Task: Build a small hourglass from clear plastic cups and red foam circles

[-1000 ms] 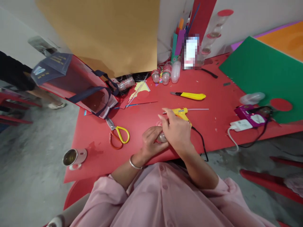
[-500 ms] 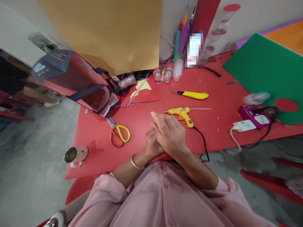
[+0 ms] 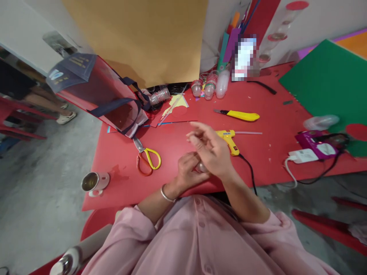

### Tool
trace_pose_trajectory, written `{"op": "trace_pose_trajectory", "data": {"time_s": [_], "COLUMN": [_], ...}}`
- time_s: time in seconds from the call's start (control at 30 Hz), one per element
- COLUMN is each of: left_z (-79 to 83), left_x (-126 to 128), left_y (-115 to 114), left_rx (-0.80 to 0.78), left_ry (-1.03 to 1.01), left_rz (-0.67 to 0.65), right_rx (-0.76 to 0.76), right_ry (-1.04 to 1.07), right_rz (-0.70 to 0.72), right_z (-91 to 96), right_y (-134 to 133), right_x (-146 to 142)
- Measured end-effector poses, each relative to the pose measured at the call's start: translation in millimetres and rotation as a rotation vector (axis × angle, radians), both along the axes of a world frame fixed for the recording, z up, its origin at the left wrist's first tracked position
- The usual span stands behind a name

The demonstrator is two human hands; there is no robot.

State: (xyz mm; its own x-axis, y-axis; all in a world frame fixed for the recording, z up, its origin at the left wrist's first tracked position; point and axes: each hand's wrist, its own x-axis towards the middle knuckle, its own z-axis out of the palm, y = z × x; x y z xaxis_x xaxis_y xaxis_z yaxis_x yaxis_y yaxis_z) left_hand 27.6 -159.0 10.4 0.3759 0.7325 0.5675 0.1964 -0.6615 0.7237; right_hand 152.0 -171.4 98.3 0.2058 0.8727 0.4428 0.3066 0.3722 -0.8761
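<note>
Near the table's front edge, my left hand (image 3: 189, 170) is closed around a small clear, rounded plastic piece (image 3: 201, 167); most of it is hidden by my fingers. Just above and to the right, my right hand (image 3: 210, 151) is raised with its fingers partly spread, and nothing shows in them. Behind my right hand lies a yellow glue gun (image 3: 231, 143), its nozzle covered, with a glue stick (image 3: 249, 133) protruding from its back. Farther back is a yellow utility knife (image 3: 243, 115). Scissors (image 3: 148, 160) with red and yellow handles rest left of my hands.
A metal-rimmed mug (image 3: 100, 181) stands at the left on the red table (image 3: 114, 198). A gift bag (image 3: 106, 99) leans behind the scissors. Clear plastic bottle pieces (image 3: 210, 88) line the back. At right are a green sheet (image 3: 318, 84) and a purple power strip (image 3: 322, 145).
My right hand has lifted off my left and opened, uncovering the plastic piece in my left hand. The whole view has shifted slightly.
</note>
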Motion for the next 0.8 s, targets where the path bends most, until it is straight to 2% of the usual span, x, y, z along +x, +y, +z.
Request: {"op": "trace_pose_trajectory", "data": {"time_s": [0.07,0.13,0.2,0.33,0.43,0.53,0.63,0.73,0.8], "left_z": [3.8,8.7,12.4,12.4,7.2,1.8,-1.5,-3.7,-6.0], "left_x": [-3.0,-2.8,-3.1,-5.8,-6.7,-6.5,-6.5,-5.2,-2.4], "left_y": [3.3,6.6,11.1,20.4,23.9,26.1,29.7,34.2,37.2], "left_rx": [0.011,-0.022,-0.042,-0.040,-0.079,-0.148,-0.234,-0.290,-0.279], "left_ry": [-0.064,-0.106,-0.113,-0.079,-0.046,-0.020,0.042,0.162,0.240], "left_rz": [-0.034,0.013,0.092,0.243,0.264,0.266,0.271,0.243,0.209], "right_rx": [-0.015,-0.038,-0.084,-0.197,-0.287,-0.358,-0.388,-0.382,-0.326], "right_ry": [0.036,-0.018,-0.103,-0.366,-0.627,-0.760,-0.790,-0.743,-0.657], "right_rz": [-0.178,-0.323,-0.378,-0.212,-0.194,-0.172,-0.178,-0.288,-0.388], "right_z": [-3.4,-11.9,-25.7,-60.5,-77.2,-80.5,-78.1,-76.8,-76.3], "right_y": [-3.8,-14.1,-28.1,-49.1,-48.4,-40.6,-40.1,-50.4,-58.8], "right_x": [18.1,33.8,43.9,43.1,31.2,22.9,24.5,34.8,44.2]}}
